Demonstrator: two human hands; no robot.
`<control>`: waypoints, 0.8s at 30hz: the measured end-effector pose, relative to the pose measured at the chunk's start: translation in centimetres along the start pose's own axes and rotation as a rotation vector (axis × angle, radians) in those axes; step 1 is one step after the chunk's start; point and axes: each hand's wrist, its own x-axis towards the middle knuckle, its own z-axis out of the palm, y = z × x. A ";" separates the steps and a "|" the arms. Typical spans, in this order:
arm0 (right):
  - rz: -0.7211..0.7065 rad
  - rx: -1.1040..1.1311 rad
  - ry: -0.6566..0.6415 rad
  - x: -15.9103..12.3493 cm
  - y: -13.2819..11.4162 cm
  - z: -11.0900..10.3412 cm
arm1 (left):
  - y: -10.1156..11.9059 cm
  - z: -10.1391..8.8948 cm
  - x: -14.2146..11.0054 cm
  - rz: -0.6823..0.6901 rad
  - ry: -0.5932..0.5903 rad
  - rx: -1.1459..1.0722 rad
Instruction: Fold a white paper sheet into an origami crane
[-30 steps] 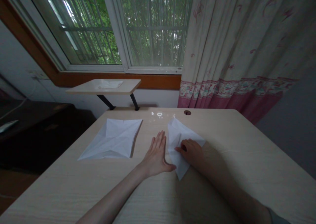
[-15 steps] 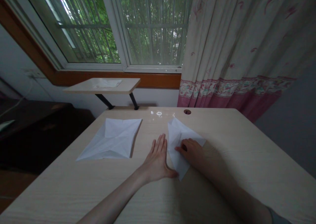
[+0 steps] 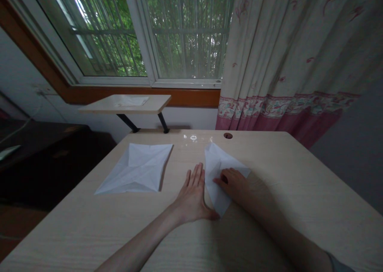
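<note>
A folded sheet of white paper (image 3: pixel 214 164) lies on the wooden table, pointed at its top, right and bottom corners. My left hand (image 3: pixel 193 200) rests open and flat along its left edge, fingers stretched forward and the thumb at the bottom corner. On top of the paper is my right hand (image 3: pixel 235 184), its fingers curled in and the thumb and forefinger close together on the sheet. The curled fingers hide part of the paper's right half. Farther left, a second creased white sheet (image 3: pixel 140 170) lies untouched by either hand.
The pale wooden table (image 3: pixel 74 232) has a round cable hole (image 3: pixel 228 136) near its back edge. A small raised shelf (image 3: pixel 158 104) on black legs stands at the back left, with a white paper (image 3: pixel 133 101) on it. Behind are a barred window and a floral curtain (image 3: pixel 269 104).
My left thumb has slid slightly toward the bottom corner of the folded paper. My right hand looks almost unchanged.
</note>
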 end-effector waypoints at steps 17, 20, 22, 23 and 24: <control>-0.006 0.009 0.004 -0.1 -0.2 -0.2 | -0.9 -0.7 1.0 -0.051 0.233 0.022; 0.002 0.014 -0.002 0.0 -0.3 -0.2 | -1.3 -0.9 1.1 -0.072 0.304 0.014; 0.002 0.018 -0.009 0.0 -0.2 -0.3 | -1.6 -0.9 1.1 -0.071 0.342 0.017; -0.001 0.020 -0.014 -0.1 -0.2 -0.3 | -1.7 -0.9 1.1 -0.067 0.355 0.019; -0.004 0.023 -0.019 -0.1 -0.2 -0.3 | -1.8 -0.8 1.1 -0.062 0.364 0.022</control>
